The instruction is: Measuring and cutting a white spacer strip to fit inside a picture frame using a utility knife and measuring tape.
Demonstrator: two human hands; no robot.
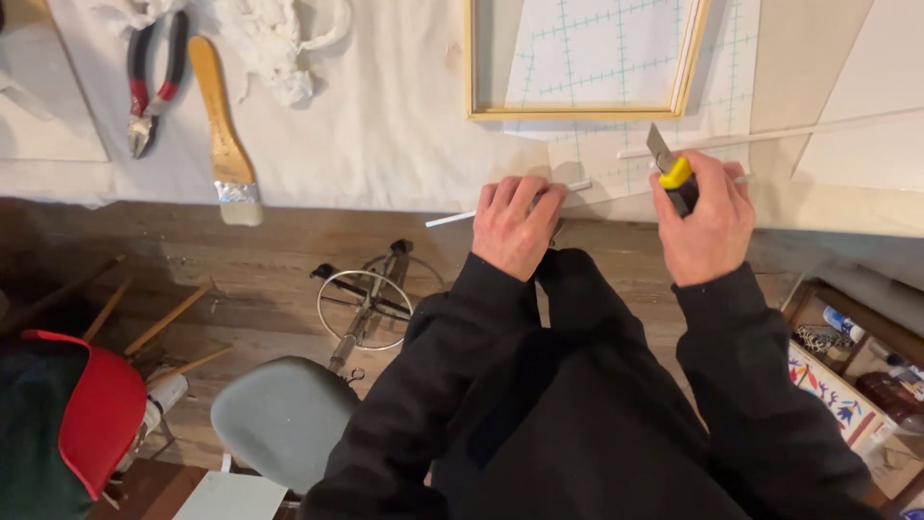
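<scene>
The right hand [707,226] is closed around a yellow-handled utility knife [669,169], whose blade points up and slightly left, away from the person. The left hand [515,223] presses flat, fingers together, on a thin white strip [674,146] lying near the counter [385,135] edge; its long axis runs left to right, rising slightly rightward, below a wooden frame [577,113].

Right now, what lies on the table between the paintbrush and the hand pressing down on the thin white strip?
In the head view, only bare white table covering lies between the paintbrush and the left hand on the thin white strip.
</scene>
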